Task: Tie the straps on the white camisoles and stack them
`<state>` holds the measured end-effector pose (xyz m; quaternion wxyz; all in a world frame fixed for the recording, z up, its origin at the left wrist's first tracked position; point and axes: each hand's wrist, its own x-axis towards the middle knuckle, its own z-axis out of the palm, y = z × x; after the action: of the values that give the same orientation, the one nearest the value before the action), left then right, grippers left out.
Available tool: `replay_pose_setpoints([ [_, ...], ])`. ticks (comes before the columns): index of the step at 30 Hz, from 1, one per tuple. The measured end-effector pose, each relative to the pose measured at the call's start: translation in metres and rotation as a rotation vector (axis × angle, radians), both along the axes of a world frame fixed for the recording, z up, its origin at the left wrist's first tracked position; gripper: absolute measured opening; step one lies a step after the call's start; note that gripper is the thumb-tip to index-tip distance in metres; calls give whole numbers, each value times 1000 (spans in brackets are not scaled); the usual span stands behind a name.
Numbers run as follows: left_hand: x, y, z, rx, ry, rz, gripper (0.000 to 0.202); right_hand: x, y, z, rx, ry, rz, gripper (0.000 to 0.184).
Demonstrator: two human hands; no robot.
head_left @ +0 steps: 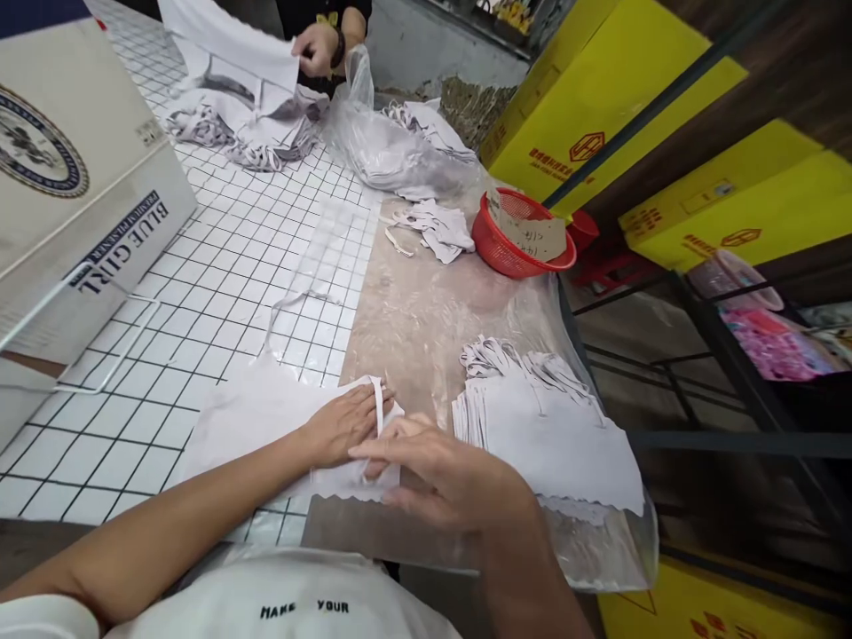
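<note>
My left hand (pixel 344 423) lies flat with fingers stretched out on a white fabric bag (pixel 259 413) spread on the table. A white strap loop of that bag runs over its fingertips. My right hand (pixel 439 475) sits just right of it, fingers together on the bag's near right edge, pinching or pressing the cloth. A stack of finished white bags with straps (pixel 546 435) lies to the right on a clear plastic sheet (pixel 426 328).
A "Blue Girl" carton (pixel 80 177) stands at the left on the gridded tabletop (pixel 219 284). A red basket (pixel 523 235) with a cardboard tag, loose straps (pixel 432 226) and a plastic sack of cloth (pixel 399 146) lie farther back. Another person's hand (pixel 316 49) handles cloth opposite. Yellow boxes (pixel 599 98) stand at the right.
</note>
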<state>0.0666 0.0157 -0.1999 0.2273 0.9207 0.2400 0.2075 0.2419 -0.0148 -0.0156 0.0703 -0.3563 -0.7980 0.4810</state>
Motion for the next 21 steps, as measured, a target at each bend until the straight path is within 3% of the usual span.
replay_pose_setpoints([
  [2,-1,0,0,32,29,-18,52,3,-20,1,-13,-64,-94,47],
  [4,-1,0,3,76,65,-6,49,7,-27,-10,-34,-101,-338,40],
  [6,-1,0,9,106,76,16,47,9,-23,-30,-48,-93,-614,35],
  [8,-2,1,15,121,68,26,47,9,-12,-55,-68,-84,-785,36],
  [11,-3,1,21,113,59,35,43,4,3,-89,-119,-75,-843,38],
  [14,-5,2,25,75,68,16,38,-1,8,-110,-248,55,-884,37],
  [18,-7,4,30,38,81,-8,30,-3,3,-120,-408,197,-923,29],
  [21,-7,4,33,17,82,-16,29,-4,-3,-119,-357,188,-924,22],
])
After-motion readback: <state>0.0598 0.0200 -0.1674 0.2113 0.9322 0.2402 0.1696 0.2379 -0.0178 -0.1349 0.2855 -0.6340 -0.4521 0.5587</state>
